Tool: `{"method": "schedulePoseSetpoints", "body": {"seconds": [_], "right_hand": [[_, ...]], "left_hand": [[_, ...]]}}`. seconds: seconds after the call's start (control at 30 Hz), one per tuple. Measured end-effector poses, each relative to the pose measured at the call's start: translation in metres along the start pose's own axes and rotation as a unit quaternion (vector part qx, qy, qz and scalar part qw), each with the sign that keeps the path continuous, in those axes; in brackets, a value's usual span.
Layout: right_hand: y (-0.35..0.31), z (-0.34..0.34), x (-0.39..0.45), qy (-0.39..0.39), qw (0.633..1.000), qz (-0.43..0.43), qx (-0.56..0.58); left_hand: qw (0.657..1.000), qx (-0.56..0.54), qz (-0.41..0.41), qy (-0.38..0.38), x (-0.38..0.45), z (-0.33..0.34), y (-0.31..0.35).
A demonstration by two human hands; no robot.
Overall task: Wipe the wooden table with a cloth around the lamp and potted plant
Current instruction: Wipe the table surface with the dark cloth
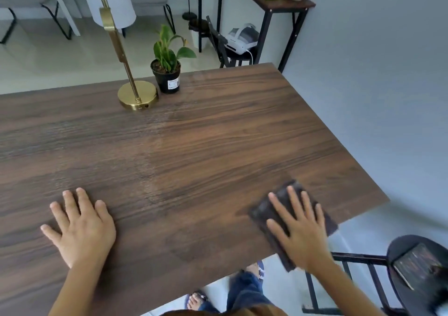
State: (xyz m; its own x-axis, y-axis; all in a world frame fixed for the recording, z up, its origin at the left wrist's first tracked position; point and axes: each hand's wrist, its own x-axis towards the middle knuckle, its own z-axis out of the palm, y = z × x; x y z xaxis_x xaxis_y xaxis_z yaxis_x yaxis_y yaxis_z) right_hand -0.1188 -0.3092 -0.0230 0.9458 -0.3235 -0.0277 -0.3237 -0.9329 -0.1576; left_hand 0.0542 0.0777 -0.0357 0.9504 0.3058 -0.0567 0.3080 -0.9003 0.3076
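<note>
Right hand (299,233) lies flat, fingers spread, pressing the dark cloth (271,209) at the counter's (194,146) near right corner. Left hand (81,226) rests flat, released, near the front edge.

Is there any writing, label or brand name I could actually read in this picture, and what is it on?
No text here can be read.
White label on the black pot of the potted plant: print too small and blurred.
White appliance under the side table: any marking too blurred.
Lamp, cloth, wooden table: no writing visible.
</note>
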Motion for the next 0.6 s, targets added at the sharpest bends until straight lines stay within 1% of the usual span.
{"method": "schedulePoseSetpoints", "body": {"seconds": [0.03,0.07,0.1,0.13,0.17,0.2,0.23,0.3,0.33,0.37,0.4,0.43,0.47,0.5,0.53,0.6], "right_hand": [[0.037,-0.015,0.015,-0.022,0.994,0.106,-0.005],[0.065,-0.026,0.036,-0.035,0.979,0.2,0.008],[0.078,-0.034,0.059,-0.031,0.961,0.274,0.027],[0.075,-0.039,0.081,-0.022,0.946,0.321,0.042],[0.057,-0.036,0.099,-0.021,0.94,0.337,0.044],[0.026,-0.028,0.11,-0.028,0.947,0.316,0.043],[-0.013,-0.016,0.112,-0.035,0.965,0.258,0.039],[-0.107,0.012,0.084,-0.027,0.996,0.078,0.021],[-0.146,0.023,0.058,-0.021,1.0,-0.014,0.014],[-0.171,0.033,0.029,-0.016,0.995,-0.097,0.016],[-0.178,0.038,0.002,-0.014,0.986,-0.163,0.03],[-0.166,0.04,-0.017,-0.022,0.979,-0.197,0.037],[-0.136,0.039,-0.028,-0.024,0.98,-0.194,0.038],[-0.096,0.034,-0.029,-0.014,0.987,-0.157,0.034],[-0.052,0.025,-0.025,-0.007,0.995,-0.096,0.023],[0.035,0.0,0.0,-0.021,0.997,0.07,0.006]], "left_hand": [[1.0,0.007,0.015,-0.007,-0.002,0.001,0.004],[0.999,0.017,0.037,-0.013,-0.004,0.001,0.008],[0.998,0.025,0.063,-0.019,-0.006,0.002,0.014],[0.995,0.03,0.088,-0.026,-0.007,0.002,0.02],[0.993,0.033,0.107,-0.033,-0.008,0.003,0.025],[0.991,0.037,0.122,-0.039,-0.009,0.003,0.03],[0.99,0.04,0.132,-0.042,-0.01,0.004,0.034],[0.988,0.04,0.141,-0.045,-0.007,0.004,0.035],[0.988,0.039,0.14,-0.046,-0.006,0.004,0.033],[0.988,0.038,0.141,-0.044,-0.005,0.005,0.03],[0.988,0.036,0.144,-0.04,-0.004,0.007,0.027],[0.988,0.036,0.148,-0.036,-0.003,0.009,0.024],[0.987,0.034,0.153,-0.031,-0.001,0.011,0.021],[0.987,0.032,0.155,-0.026,0.001,0.014,0.02],[0.987,0.03,0.155,-0.023,0.002,0.017,0.02],[0.988,0.028,0.151,-0.031,0.002,0.019,0.021]]}}
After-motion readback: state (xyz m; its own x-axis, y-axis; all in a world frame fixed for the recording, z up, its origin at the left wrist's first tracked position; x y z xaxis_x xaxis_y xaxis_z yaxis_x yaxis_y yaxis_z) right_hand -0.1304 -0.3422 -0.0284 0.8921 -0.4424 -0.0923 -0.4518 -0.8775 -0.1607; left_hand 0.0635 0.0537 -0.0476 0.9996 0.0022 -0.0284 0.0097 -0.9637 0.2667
